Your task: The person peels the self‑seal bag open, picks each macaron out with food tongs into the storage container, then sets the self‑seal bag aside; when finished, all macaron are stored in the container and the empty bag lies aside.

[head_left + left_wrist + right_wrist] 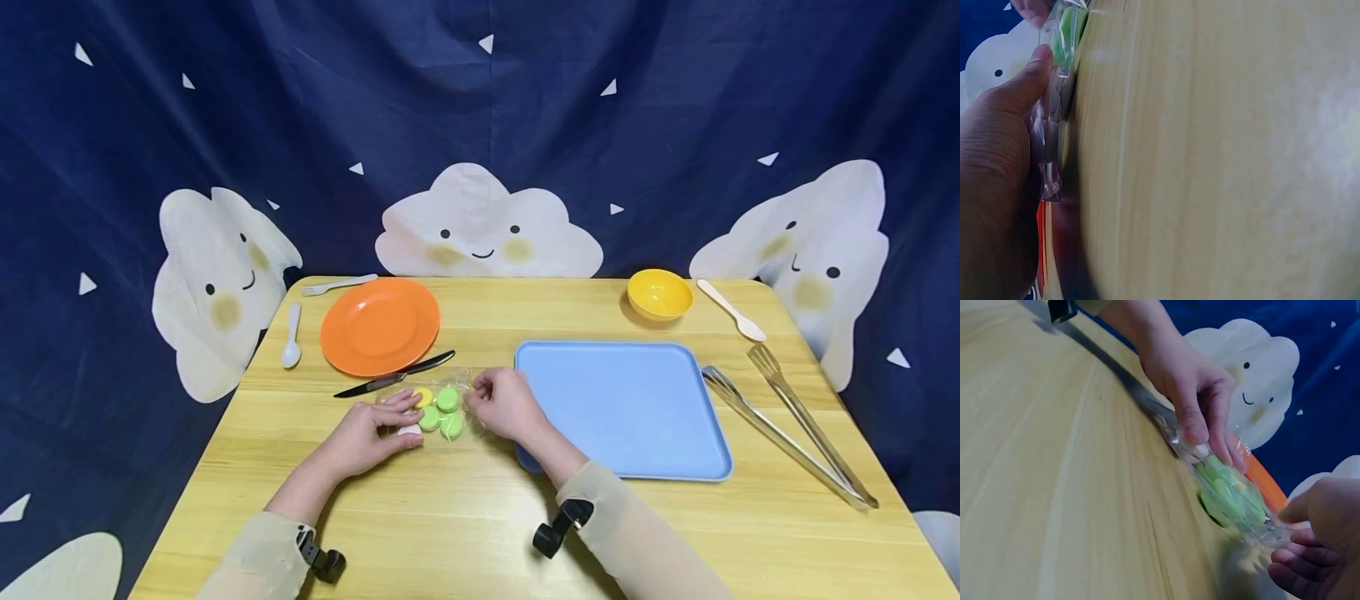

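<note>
A clear plastic bag of green and yellow round sweets lies on the wooden table between my two hands. My left hand pinches the bag's left end, thumb on top; the bag shows beside that thumb in the left wrist view. My right hand pinches the bag's right end with curled fingers. In the right wrist view the green sweets sit inside the bag, with the left hand above and the right hand at the lower right.
A black knife lies just behind the bag, in front of an orange plate. A blue tray sits right of my right hand. Metal tongs, a yellow bowl, a wooden spoon, a white fork and a white spoon lie around.
</note>
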`<state>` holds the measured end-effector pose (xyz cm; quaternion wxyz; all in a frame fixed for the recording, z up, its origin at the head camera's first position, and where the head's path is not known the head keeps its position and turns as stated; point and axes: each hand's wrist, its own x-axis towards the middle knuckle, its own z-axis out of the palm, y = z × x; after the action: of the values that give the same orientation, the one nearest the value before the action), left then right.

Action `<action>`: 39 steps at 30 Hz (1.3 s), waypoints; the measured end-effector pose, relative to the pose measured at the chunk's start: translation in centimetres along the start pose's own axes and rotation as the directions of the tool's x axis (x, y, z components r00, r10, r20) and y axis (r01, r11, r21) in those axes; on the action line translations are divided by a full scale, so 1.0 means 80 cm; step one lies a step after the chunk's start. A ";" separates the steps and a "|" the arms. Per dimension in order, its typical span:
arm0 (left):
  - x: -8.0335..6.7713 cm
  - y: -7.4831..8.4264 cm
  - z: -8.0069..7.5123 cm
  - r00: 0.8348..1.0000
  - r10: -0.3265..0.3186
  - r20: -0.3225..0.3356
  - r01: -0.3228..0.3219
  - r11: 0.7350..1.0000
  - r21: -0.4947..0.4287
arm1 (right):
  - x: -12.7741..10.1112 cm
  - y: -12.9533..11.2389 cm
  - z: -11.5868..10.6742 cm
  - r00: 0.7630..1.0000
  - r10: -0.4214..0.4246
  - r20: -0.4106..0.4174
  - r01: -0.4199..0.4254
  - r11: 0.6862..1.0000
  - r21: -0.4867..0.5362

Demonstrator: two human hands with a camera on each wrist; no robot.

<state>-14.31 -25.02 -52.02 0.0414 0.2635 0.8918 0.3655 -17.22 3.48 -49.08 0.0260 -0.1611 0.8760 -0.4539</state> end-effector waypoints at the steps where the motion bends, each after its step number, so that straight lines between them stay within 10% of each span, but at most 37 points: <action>1: 0.000 0.000 0.000 1.000 0.001 -0.001 -0.001 1.000 0.001 | 0.003 -0.001 0.001 1.000 -0.013 0.001 0.013 1.000 -0.009; 30: 0.000 0.006 0.002 1.000 0.000 -0.005 0.000 1.000 0.003 | 0.016 0.018 -0.008 0.996 0.025 -0.086 -0.032 0.996 -0.080; 39: 0.000 0.003 0.000 0.999 0.049 -0.015 -0.048 0.998 0.046 | -0.003 0.021 -0.025 0.972 -0.218 -0.084 0.183 0.934 -0.306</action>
<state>-14.20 -24.92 -51.86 0.0194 0.2831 0.8935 0.3480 -17.83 6.03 -49.24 -0.0961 -0.2250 0.9130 -0.3265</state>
